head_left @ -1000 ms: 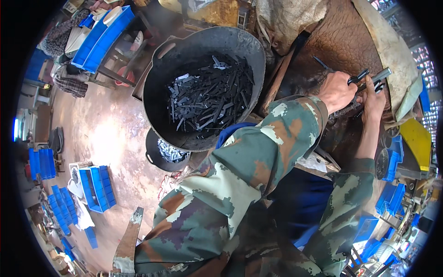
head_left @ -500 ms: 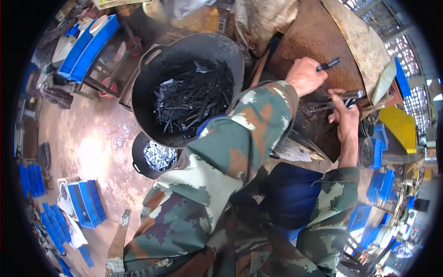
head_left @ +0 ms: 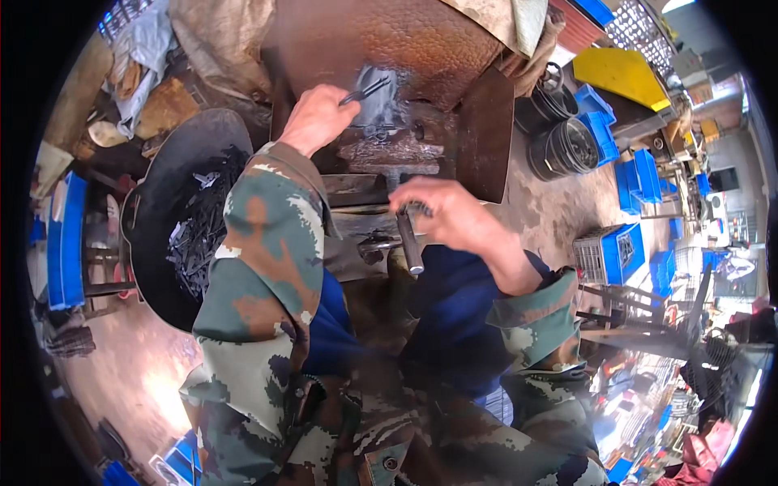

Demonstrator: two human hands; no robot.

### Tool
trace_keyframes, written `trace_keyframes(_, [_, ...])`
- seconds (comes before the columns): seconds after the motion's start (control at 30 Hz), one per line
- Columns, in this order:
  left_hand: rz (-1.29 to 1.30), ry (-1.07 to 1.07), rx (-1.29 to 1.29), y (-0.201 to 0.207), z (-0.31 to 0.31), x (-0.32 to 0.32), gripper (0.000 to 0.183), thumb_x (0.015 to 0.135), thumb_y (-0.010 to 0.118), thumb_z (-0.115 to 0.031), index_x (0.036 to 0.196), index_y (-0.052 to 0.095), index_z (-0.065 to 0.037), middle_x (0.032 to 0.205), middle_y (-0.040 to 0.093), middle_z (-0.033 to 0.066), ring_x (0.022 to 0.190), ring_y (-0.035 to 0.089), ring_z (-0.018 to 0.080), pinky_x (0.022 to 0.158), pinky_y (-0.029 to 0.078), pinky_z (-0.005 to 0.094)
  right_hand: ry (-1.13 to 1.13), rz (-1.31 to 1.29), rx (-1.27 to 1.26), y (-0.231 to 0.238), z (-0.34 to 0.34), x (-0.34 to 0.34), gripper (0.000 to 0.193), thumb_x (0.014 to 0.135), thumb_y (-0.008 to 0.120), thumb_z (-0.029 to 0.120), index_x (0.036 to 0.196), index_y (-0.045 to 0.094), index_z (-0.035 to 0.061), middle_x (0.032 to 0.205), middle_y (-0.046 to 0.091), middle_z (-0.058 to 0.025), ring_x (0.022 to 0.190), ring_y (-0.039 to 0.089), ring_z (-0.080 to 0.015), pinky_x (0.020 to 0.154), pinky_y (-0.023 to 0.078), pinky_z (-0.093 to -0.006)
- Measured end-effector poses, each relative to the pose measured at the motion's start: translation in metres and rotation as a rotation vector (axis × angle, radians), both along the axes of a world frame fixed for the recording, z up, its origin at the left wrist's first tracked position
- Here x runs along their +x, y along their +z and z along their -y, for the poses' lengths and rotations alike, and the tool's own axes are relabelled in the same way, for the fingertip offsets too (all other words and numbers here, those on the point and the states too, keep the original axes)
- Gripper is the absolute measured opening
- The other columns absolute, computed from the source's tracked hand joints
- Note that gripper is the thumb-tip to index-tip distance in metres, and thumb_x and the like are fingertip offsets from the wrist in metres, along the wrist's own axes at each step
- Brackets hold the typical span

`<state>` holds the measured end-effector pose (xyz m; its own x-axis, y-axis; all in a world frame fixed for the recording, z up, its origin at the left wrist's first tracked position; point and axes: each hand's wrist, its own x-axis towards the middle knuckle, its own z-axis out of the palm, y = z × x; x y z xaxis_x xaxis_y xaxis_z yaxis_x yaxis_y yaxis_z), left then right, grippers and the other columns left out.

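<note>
My left hand [head_left: 318, 117] is closed on a slim dark metal piece [head_left: 366, 91], whose far end looks forked. It is above the worn brown work box [head_left: 489, 134], in front of a bright greyish patch on the back panel. My right hand [head_left: 458, 215] is nearer to me, thumb and fingers curled together and slightly blurred. Dark bits [head_left: 417, 208] show under its fingertips; I cannot make out what they are. Just below them a dark round bar [head_left: 409, 243] sticks out toward me from the work box. The fingertips are close to the bar; contact is unclear.
At left stands a big black tub [head_left: 162, 202] holding dark metal strips [head_left: 198, 235]. Black buckets [head_left: 565, 146] and blue bins [head_left: 600, 130] are at right, with a yellow panel [head_left: 620, 77] behind. A grey crate [head_left: 604, 255] is lower right. Cloth sheets hang around the work box.
My view has swung right, so the tub now lies further left and the work box sits centrally ahead. The left hand still holds a dark piece; the right hand has come back toward the bar's near end.
</note>
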<state>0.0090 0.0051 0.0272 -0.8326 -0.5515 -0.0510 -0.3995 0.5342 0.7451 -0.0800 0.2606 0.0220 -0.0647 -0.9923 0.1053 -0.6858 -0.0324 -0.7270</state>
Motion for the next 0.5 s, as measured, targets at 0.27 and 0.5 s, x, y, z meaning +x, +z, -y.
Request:
trace_keyframes(0.27, [0.193, -0.194, 0.059, -0.037, 0.013, -0.012, 0.032, 0.086, 0.066, -0.023, 0.108, 0.070, -0.001, 0.093, 0.069, 0.0236, 0.090, 0.067, 0.0366, 0.084, 0.050, 0.0396, -0.669, 0.611, 0.072, 0.032, 0.022, -0.023, 0.017, 0.092, 0.057, 0.008, 0.105, 0.064, -0.0009, 0.094, 0.067, -0.0080, 0.060, 0.056, -0.0098, 0.048, 0.048, -0.0252])
trace_keyframes(0.5, [-0.145, -0.087, 0.000, -0.063, 0.032, -0.016, 0.024, 0.091, 0.062, -0.021, 0.101, 0.069, 0.000, 0.079, 0.068, 0.0076, 0.071, 0.057, 0.0152, 0.069, 0.044, 0.0312, -0.763, 0.979, -0.116, 0.027, 0.053, -0.028, 0.014, 0.097, 0.059, 0.012, 0.104, 0.063, 0.0011, 0.091, 0.065, -0.0062, 0.055, 0.047, -0.0070, 0.046, 0.045, -0.0273])
